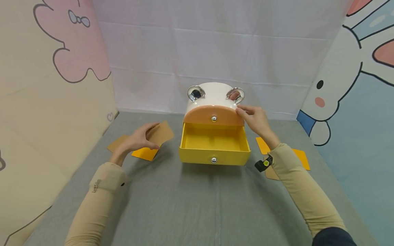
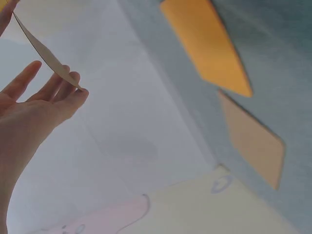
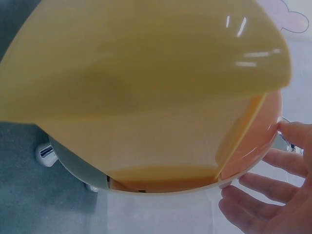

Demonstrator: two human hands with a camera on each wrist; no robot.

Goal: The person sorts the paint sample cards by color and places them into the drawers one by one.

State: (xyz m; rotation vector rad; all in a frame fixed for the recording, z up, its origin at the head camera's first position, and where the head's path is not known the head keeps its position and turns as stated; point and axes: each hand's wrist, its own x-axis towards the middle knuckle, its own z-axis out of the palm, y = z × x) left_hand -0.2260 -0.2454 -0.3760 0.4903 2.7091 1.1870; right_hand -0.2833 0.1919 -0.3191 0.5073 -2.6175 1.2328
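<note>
My left hand (image 1: 138,139) holds a tan card (image 1: 163,132) by its edges, between thumb and fingers, above the table. In the left wrist view the card (image 2: 46,56) appears nearly edge-on and slightly bowed. A small white cabinet (image 1: 215,93) with silver ring-shaped ears stands at the table's middle back. Its lower yellow drawer (image 1: 197,156) is pulled out, with no contents visible; the orange upper drawer (image 1: 197,116) is closed. Against the cabinet's right side, my right hand (image 1: 256,120) rests its fingertips, the fingers fairly straight in the right wrist view.
On the grey table (image 1: 184,205), an orange card (image 1: 144,154) and a tan card (image 1: 116,143) lie beneath and beside my left hand. Two more orange cards (image 1: 301,159) and a tan card (image 1: 272,174) lie under my right forearm. A white cloth (image 1: 147,51) hangs behind the cabinet.
</note>
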